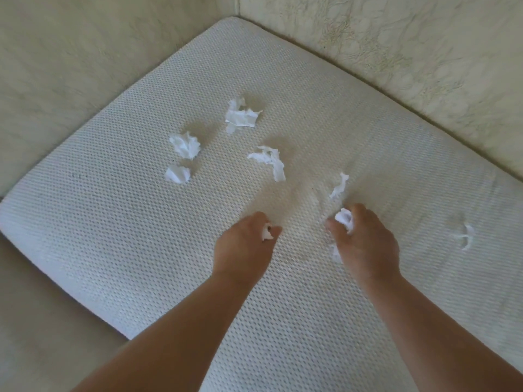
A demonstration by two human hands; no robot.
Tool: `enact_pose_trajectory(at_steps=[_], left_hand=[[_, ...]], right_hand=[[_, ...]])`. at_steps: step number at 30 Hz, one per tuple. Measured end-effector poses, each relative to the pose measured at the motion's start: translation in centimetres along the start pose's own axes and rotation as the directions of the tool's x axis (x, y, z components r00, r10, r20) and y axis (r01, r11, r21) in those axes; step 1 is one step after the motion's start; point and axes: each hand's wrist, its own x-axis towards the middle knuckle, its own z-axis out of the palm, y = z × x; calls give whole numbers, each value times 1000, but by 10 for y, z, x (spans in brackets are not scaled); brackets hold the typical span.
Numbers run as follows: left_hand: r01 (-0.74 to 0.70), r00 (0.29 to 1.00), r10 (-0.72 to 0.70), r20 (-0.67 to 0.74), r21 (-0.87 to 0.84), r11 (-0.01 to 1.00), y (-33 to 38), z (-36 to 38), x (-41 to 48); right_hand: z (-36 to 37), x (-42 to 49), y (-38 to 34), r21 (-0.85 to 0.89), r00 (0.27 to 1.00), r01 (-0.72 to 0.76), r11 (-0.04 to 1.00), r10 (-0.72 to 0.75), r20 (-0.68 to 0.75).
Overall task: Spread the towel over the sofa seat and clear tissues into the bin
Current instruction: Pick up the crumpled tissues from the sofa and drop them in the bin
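In the head view, the towel (127, 236) lies spread over the sofa seat, with the sofa back (424, 66) at upper right. My left hand (246, 246) is curled round a small wad of tissue (267, 233), and my right hand (368, 243) grips a crumpled tissue (343, 219).

The nearest loose piece is a thin strip (339, 186) just above the right hand, its long axis running steeply up the frame, so I judge the right hand the nearer. A twisted tissue (268, 161) lies further up from the left hand. Three balled tissues (185, 145) sit toward the upper left and a faint scrap (464, 236) at right. I see no bin.
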Motion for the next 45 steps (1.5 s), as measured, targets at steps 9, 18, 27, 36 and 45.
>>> enact_pose_trajectory(at_steps=[9,18,27,36,45], left_hand=[[182,910,-192,-369,-61,981,-53,-61,56],[389,893,-343,-292,118,914,-89,-71,76],[163,951,-166,-261,-31,986,-67,-90,124],[102,971,-52,-233,206,973,-77,-60,115],[101,974,-70,-215,139,985,-80,-66,106]], right_hand=[[0,30,-19,239,998,-54,970,62,-23],[35,72,-122,67,949,236,970,-244,199],[29,114,-164,277,959,274,921,-282,-12],[42,144,-204,-74,836,512,856,-476,273],[40,70,-152,37,853,460,887,-453,258]])
